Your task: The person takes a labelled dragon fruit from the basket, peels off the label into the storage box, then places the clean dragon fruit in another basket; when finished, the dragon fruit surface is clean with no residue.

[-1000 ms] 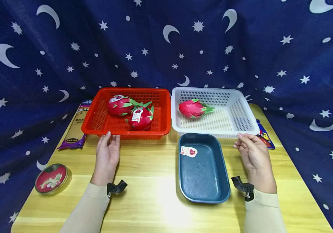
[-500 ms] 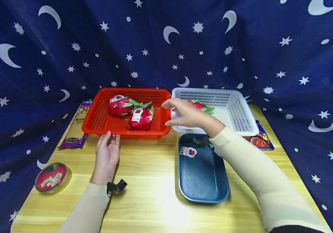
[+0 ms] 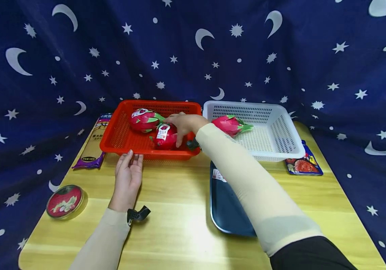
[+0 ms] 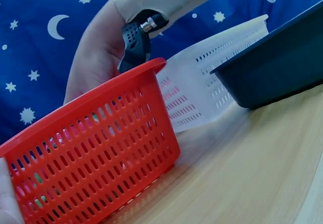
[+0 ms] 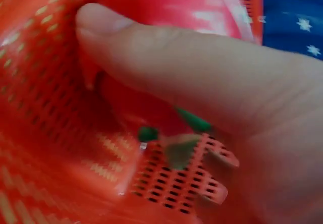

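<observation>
In the head view, my right hand is inside the red basket, curled over a pink dragon fruit with a white label. The right wrist view has the thumb lying across that fruit, while the other fingers reach down its leafy green end; that view is blurred. A second labelled dragon fruit lies behind and to the left. My left hand, palm up, touches the basket's front rim with its fingertips. Through the slots in the left wrist view, bits of pink and green show.
Right of the red basket stands a white basket with one dragon fruit. A dark blue tub is partly under my right forearm. A noodle packet, a round tin and a blue pouch lie at the sides.
My right hand has left the white basket's front rim, crossed leftward over the tub and white basket, and come down onto the front dragon fruit. My left hand stays at the red rim.
</observation>
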Demonstrator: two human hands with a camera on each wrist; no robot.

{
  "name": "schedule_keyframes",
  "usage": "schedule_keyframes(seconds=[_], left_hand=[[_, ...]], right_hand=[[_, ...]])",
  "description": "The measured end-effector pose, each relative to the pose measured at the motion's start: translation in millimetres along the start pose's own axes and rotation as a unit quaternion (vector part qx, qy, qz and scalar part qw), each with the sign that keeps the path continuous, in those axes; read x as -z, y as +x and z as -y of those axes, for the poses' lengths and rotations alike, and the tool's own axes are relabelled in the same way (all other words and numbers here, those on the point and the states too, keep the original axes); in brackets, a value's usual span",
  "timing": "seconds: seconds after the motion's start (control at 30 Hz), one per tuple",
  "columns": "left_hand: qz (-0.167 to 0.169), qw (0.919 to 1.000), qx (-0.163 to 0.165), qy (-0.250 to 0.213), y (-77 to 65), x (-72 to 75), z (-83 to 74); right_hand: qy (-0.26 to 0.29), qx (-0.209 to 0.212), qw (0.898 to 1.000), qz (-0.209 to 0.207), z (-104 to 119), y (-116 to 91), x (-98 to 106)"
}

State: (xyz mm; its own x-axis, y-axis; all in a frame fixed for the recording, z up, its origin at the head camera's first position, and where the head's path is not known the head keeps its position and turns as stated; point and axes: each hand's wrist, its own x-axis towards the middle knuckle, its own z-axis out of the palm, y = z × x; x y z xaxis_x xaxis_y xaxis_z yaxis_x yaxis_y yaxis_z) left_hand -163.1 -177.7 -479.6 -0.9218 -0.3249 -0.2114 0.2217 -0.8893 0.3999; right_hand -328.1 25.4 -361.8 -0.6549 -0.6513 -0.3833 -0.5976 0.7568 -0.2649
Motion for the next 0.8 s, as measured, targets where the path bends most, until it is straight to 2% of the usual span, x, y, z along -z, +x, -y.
schedule_keyframes(seconds=[0.17, 0.33, 0.47, 0.63, 0.8], left_hand=[[-0.009, 0.9998, 0.000, -0.020, -0.7, -0.5, -3.0], [-0.012, 0.9998, -0.004, -0.013, -1.5, 0.5, -4.9], [-0.016, 0.9997, 0.001, -0.018, -2.5, 2.7, -3.8], [-0.014, 0.9997, 0.008, -0.015, -2.1, 4.2, -1.9], [-0.015, 0.9999, 0.002, -0.001, 0.2, 1.1, -1.1]], right_hand=[[-0.040, 0.023, 0.999, -0.014, -2.3, 9.6, -7.2], [-0.063, 0.034, 0.997, -0.036, -0.9, 13.0, -8.6], [-0.056, 0.035, 0.998, -0.021, -0.4, 14.6, -9.8], [-0.087, 0.046, 0.995, -0.011, -3.0, 18.0, -12.8], [-0.052, 0.060, 0.997, -0.016, -4.6, 17.3, -12.0]])
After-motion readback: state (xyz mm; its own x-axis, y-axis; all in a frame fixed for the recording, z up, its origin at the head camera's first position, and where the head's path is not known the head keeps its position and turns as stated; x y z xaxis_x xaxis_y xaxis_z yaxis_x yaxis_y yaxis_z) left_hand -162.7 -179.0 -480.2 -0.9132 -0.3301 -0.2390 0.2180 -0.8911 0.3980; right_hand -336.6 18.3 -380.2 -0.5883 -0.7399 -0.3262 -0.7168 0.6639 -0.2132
